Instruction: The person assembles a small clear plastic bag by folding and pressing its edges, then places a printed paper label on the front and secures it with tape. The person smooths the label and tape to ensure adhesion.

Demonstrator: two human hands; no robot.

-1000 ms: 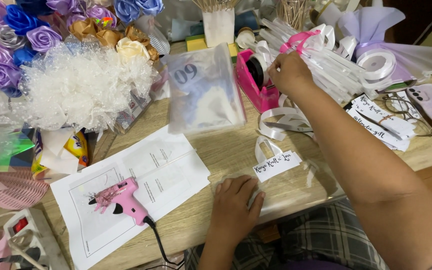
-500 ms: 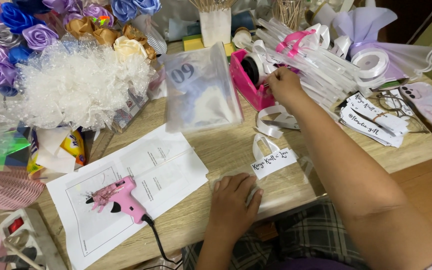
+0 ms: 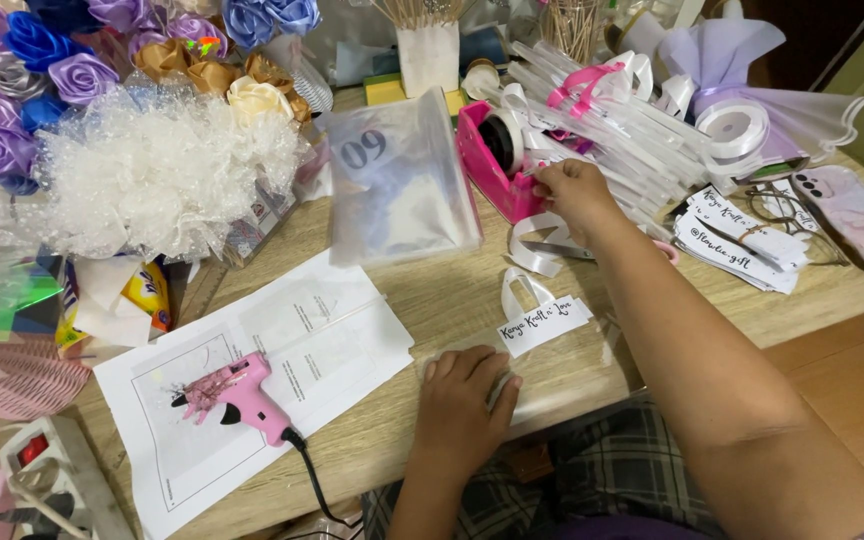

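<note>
A: Tape dispenser (image 3: 497,160), pink, upper centre of frame; right hand (image 3: 574,192) grip pinched narrow at its tape end.

B: Left hand (image 3: 462,400) flat on tabletop (image 3: 432,300) over ribbon (image 3: 500,385). Pull straight, tear cleanly.

A clear plastic bag (image 3: 399,180) lay mid-bench. A white rectangular label (image 3: 544,324) lay before it; similar white tags (image 3: 742,240) were stacked at right.

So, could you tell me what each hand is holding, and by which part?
The right hand pinches the tape end at the pink tape dispenser. The left hand lies flat on white ribbon, gripping nothing.
</note>
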